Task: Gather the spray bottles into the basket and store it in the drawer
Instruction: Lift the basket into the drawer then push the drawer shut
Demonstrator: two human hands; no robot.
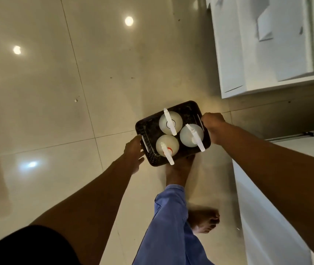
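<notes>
Both hands on the basket (187, 108): right hand (212, 124) closed around the right end handle, left hand (134, 150) against the left end with fingers partly spread, so that side looks more like a brace than a full wrap. Can't tell how far the left fingers hook under the rim.

Basket is held in the air above the floor (56, 92), roughly level. Three spray bottles stand upright inside it: one with an orange collar (166, 147) nearest, one (191, 135) at the right, one (170, 122) further back. Bottles are touching or nearly so, with free space left at the far end of the basket.

Judgement: gathering is done, carry to the drawer is the step in hand. Get the left fingers fully into the handle slot first. Keep the basket flat, because the bottles are tall and can slide into the free space and tip. Nozzles stick up past the rim, so check drawer clearance.

White cabinet fronts (267, 54) sit beyond, upper right. Which one is the target drawer isn't clear.
</notes>
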